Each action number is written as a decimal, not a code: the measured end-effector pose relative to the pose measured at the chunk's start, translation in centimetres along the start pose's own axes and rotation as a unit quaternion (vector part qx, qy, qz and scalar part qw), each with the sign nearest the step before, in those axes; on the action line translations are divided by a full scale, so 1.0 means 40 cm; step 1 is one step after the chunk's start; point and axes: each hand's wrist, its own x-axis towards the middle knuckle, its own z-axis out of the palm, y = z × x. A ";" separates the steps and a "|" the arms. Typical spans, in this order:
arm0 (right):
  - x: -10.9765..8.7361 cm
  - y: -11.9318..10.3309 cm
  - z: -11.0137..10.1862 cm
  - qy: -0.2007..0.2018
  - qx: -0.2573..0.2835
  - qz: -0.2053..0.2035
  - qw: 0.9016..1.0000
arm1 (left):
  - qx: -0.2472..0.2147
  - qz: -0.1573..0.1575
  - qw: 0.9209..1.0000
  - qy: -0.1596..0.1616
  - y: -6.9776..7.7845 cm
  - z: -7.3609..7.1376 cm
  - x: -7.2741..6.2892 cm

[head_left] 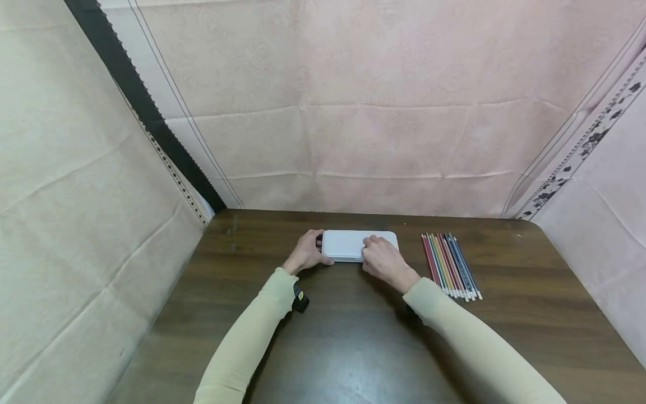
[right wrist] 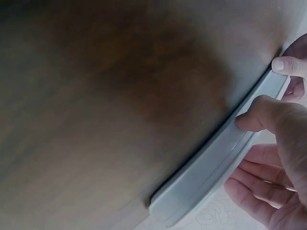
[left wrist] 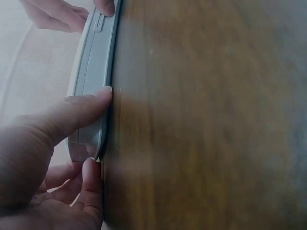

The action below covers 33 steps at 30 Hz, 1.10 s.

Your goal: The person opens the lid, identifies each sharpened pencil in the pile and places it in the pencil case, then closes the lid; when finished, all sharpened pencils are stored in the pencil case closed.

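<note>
A white pencil box (head_left: 343, 246) with rounded corners lies lengthwise near the table's far edge, its lid down. My left hand (head_left: 307, 252) grips its left end, thumb along the front side and fingers round the corner. In the left wrist view, the thumb of the left hand (left wrist: 31, 146) presses the grey side wall of the box (left wrist: 93, 72), where a small raised catch shows near the other thumb. My right hand (head_left: 382, 259) holds the front edge right of the middle. Its thumb (right wrist: 261, 115) presses the side wall while the curled fingers reach over the lid.
A row of colored pencils (head_left: 448, 264) with pale ends lies side by side to the right of the box, close to the right forearm. The brown wooden table (head_left: 348, 336) meets hanging pale cloth (head_left: 393, 140) at its back and sides.
</note>
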 end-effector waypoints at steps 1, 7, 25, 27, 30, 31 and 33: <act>0.000 -0.001 0.000 0.002 -0.006 -0.002 1.000 | 0.001 0.000 1.000 0.001 0.001 0.000 0.000; -0.001 -0.002 0.000 0.012 -0.029 -0.008 0.999 | 0.003 0.002 1.000 0.007 0.006 -0.001 0.002; -0.015 0.014 0.002 0.029 0.022 -0.009 0.999 | 0.007 -0.011 1.000 0.006 0.001 -0.004 0.000; -0.021 0.023 -0.006 0.026 0.053 0.003 0.998 | 0.005 -0.013 1.000 0.005 0.001 -0.004 -0.001; -0.038 0.044 -0.022 0.032 0.090 0.023 0.995 | -0.004 -0.012 1.000 0.002 0.003 -0.005 -0.002; -0.044 0.052 -0.027 0.036 0.099 0.029 0.994 | -0.006 -0.012 1.000 0.001 0.003 -0.005 -0.002; -0.056 0.071 -0.033 0.048 0.116 0.043 0.991 | -0.006 -0.013 1.000 0.000 0.002 -0.006 -0.002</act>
